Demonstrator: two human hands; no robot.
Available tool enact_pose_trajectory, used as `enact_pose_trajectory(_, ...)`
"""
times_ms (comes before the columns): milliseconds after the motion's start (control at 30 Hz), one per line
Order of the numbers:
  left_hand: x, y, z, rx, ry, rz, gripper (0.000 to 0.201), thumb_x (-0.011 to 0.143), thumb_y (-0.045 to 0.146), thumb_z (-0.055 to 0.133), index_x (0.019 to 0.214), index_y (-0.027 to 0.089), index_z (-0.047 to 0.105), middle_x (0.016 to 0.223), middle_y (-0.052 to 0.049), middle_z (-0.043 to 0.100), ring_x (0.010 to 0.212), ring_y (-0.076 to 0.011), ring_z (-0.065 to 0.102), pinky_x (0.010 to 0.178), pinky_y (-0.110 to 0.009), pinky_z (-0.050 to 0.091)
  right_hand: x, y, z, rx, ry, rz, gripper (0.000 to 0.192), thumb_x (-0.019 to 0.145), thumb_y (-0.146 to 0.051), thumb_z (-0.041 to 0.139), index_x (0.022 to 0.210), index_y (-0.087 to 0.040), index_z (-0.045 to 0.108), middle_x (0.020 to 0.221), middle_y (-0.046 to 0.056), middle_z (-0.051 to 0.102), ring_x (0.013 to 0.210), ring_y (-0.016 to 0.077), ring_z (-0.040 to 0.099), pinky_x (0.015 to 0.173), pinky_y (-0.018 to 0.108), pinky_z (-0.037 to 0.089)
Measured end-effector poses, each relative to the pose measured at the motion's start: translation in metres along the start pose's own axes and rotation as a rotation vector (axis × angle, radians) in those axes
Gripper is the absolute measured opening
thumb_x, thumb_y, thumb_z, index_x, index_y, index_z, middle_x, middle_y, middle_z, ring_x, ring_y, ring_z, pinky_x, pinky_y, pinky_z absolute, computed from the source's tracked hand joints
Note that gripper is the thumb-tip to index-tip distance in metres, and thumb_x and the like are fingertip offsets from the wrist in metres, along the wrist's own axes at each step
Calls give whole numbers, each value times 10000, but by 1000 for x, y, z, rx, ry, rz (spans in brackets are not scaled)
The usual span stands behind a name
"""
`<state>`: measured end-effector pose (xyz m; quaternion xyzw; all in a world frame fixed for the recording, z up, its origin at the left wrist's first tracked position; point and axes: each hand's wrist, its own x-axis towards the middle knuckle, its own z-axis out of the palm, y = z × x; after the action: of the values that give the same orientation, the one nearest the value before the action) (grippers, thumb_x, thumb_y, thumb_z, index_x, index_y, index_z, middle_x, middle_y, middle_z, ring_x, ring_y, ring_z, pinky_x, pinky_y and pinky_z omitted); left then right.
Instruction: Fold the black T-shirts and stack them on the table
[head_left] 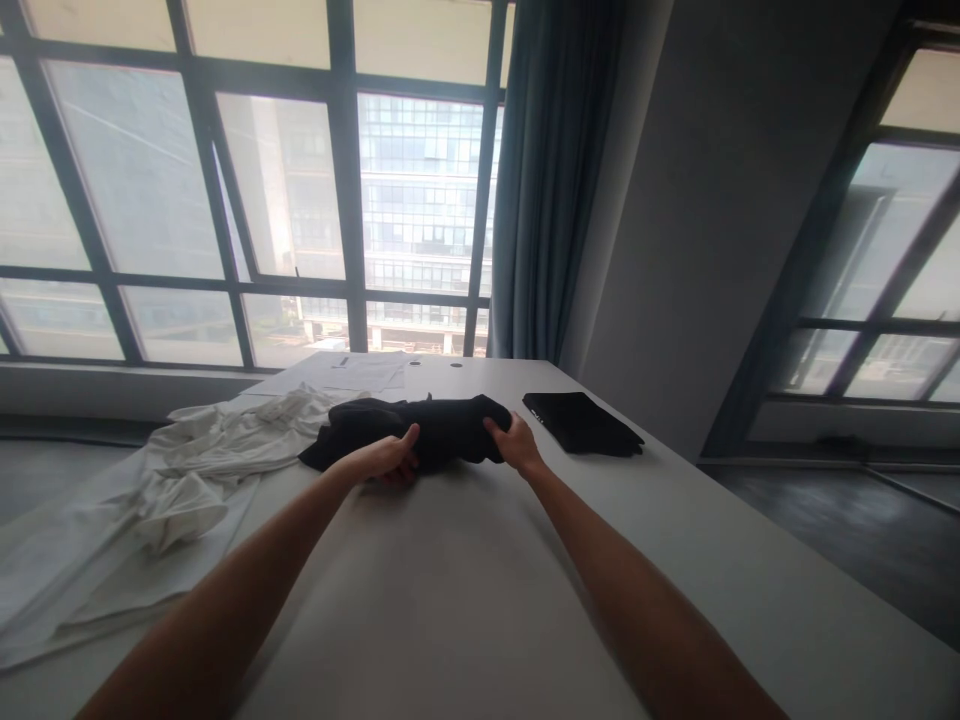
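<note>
Both hands, left hand and right hand, are gripping a bunched black garment lying crosswise mid-table, between white cloth and a folded black garment; bare tabletop is lying nearer.

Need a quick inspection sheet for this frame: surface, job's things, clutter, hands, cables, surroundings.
Surface: long white table, matte, running away from the camera toward the window.
Job's things: crumpled black fabric garment, bunched in a heap at mid-table.
Clutter: rumpled white cloth pile on the left, draping over the table edge; folded black fabric piece lying flat on the right; white paper sheets at the far end.
Hands: left hand and right hand each have a grip on the black garment, at its near left and right ends.
Cables: nothing seen.
Surroundings: large dark-framed window showing a building outside, blue-grey curtain, grey wall, second window on the right.
</note>
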<state>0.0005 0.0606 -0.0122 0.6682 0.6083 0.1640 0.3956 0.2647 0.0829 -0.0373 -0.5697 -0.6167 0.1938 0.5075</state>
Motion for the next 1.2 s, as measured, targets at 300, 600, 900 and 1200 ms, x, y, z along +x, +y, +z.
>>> enact_pose_trajectory(300, -1, 11, 5, -203, 356, 506, 444, 700, 327, 686, 1102, 142, 646, 1068, -95, 709, 1005, -281, 647, 897, -382, 512, -25, -43, -5, 196, -1148, 113, 322, 783, -288, 753, 1067, -149, 692, 919, 82, 733, 828, 200, 713, 777, 321, 564)
enact_pose_trajectory(600, -38, 30, 1, 88, -238, 793, 42, 559, 130, 480, 583, 163, 489, 577, 33, 464, 596, -106, 418, 582, -229, 372, -9, -7, -3, -137, -441, -244, 797, 714, -52, 664, 1464, -231, 465, 1463, 130, 498, 1187, 228, 587, 997, 401, 501)
enact_pose_trajectory(900, -48, 33, -10, -30, -555, 737, 139, 612, 158, 572, 507, 157, 480, 514, 28, 440, 537, -92, 372, 480, -208, 317, -31, -42, 18, 242, -1010, -420, 399, 759, -367, 703, 1123, -207, 728, 1276, 64, 654, 1200, 291, 578, 1034, 419, 452)
enact_pose_trajectory(1200, -35, 22, -38, -559, 451, 683, 213, 568, 259, 675, 760, 168, 660, 751, -17, 682, 728, -204, 640, 686, -322, 531, 6, -11, -22, 386, 90, -194, 129, 679, -322, 533, 726, -202, 542, 665, -35, 560, 677, 152, 508, 656, 285, 461)
